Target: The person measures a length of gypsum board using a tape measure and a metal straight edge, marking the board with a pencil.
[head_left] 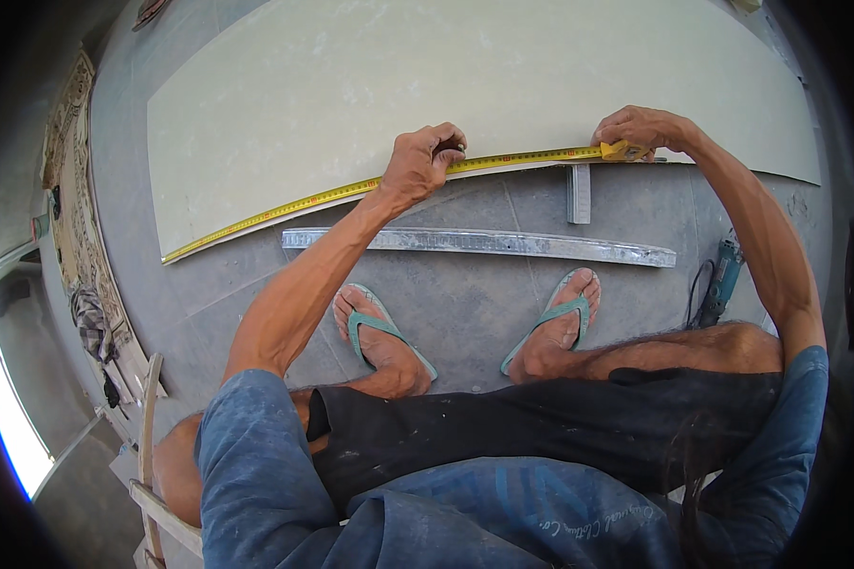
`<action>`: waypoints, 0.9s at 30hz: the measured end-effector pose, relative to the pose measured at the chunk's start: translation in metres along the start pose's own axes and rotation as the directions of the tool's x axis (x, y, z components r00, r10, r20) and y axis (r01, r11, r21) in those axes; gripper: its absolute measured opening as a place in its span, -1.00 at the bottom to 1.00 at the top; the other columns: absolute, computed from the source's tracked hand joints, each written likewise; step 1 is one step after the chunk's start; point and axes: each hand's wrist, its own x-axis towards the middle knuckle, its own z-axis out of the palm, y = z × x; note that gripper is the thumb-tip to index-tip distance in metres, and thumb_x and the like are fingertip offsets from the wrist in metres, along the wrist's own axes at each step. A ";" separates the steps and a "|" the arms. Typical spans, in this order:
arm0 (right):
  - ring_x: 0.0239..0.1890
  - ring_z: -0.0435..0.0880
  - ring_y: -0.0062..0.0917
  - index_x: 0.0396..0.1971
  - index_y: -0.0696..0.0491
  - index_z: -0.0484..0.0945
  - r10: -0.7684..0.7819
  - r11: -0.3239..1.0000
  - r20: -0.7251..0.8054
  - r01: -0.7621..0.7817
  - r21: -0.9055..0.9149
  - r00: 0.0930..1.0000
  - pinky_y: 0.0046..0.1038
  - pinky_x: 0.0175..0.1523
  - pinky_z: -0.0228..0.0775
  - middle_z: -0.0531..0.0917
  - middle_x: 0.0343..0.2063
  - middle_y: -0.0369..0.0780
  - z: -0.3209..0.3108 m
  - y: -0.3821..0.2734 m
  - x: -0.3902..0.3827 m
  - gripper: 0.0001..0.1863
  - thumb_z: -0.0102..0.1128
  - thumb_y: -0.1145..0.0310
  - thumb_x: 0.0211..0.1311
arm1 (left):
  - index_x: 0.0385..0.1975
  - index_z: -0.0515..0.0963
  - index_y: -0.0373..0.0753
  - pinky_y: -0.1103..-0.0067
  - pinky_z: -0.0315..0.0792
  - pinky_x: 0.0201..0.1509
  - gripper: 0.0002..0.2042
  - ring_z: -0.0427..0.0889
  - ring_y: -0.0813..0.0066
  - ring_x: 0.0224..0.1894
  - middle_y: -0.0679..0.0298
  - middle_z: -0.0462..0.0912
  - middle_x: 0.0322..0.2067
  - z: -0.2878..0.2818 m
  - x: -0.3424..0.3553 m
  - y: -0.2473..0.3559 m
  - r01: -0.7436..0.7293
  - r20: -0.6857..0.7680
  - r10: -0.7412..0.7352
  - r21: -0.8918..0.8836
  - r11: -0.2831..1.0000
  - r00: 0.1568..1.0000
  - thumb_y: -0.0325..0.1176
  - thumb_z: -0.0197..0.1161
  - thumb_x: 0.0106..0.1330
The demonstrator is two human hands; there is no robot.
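A yellow tape measure [622, 151] has its blade [300, 207] stretched along the near edge of a large pale board [470, 81], reaching toward the board's left corner. My right hand [647, 129] grips the case at the blade's right end. My left hand [421, 163] is closed just over the blade, with fingertips pinched by the board's edge; whatever is between them is too small to make out. A short metal profile [578, 194] sticks out from beneath the board below the case.
A long metal profile [474, 243] lies before my sandalled feet [564, 319]. A teal power tool [723, 275] with a cord rests at right. At left are a patterned mat [68, 171], a bundled checked cloth [91, 322] and wooden strips [149, 427], beside a bright opening.
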 end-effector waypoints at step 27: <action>-0.09 0.69 -0.34 -0.03 -0.10 0.74 0.338 0.929 0.042 -0.340 0.142 0.940 -0.51 -0.64 0.68 0.68 -0.05 -0.21 -0.007 -0.010 0.001 -0.60 0.04 0.16 0.24 | -0.28 0.61 -0.32 0.58 0.58 -0.19 -0.87 0.78 0.51 -0.27 0.15 0.75 -0.40 -0.001 0.003 -0.004 -0.053 0.013 0.053 0.020 0.998 0.999 -0.67 0.20 0.26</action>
